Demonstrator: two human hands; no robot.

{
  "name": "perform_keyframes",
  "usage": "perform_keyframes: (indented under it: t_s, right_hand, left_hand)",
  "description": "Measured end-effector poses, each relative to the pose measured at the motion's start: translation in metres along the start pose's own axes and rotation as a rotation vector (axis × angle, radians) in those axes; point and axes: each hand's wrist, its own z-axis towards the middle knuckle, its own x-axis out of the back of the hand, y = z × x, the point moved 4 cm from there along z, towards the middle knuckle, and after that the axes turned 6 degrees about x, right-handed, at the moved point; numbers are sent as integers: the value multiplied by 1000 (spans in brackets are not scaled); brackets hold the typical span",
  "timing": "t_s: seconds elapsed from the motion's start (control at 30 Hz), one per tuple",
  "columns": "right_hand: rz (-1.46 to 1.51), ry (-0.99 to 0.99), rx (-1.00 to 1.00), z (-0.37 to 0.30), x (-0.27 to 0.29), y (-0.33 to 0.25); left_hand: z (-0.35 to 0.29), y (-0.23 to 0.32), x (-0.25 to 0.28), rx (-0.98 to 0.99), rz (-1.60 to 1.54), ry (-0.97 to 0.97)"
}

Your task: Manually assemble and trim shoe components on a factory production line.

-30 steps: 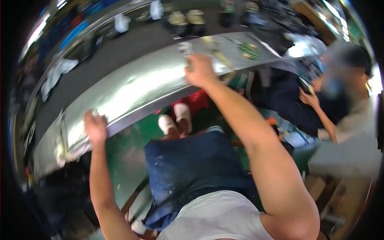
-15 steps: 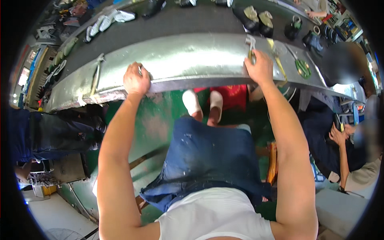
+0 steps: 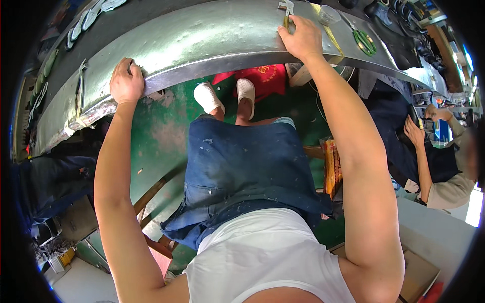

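Observation:
My right hand rests at the metal bench edge, its fingers curled around the handle of a pair of lasting pliers with a steel head. My left hand lies on the same edge farther left, fingers curled in. Something dark shows by its thumb, too small to name. Beyond the left hand, a second metal hand tool leans across the bench. Right of my right hand lie green-handled scissors, a yellow strip and a clear cup.
The steel bench curves across in front of me, with a dark belt behind it carrying pale shoe parts and black shoes. A co-worker sits at the right, handling a dark shoe. A wooden stool stands beside my lap.
My view has swung to the right, so the bench and both hands appear farther left and higher. Both hands stay at the bench edge, and the right one keeps the pliers.

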Motion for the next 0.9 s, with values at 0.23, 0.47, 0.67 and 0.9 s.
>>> perform_keyframes:
  t_s: [0.23, 0.47, 0.67, 0.9]
  right_hand:
    - [15, -13, 7, 2, -2, 1]
    - [12, 22, 73, 5, -3, -1]
    - [56, 76, 99, 0, 1, -3]
    - [37, 52, 86, -1, 4, -7]
  left_hand:
    - [0, 2, 1, 23, -8, 2]
    - [1, 1, 6, 34, -87, -17]
    - [-6, 3, 7, 14, -64, 17]
    - [-7, 0, 4, -8, -60, -16]
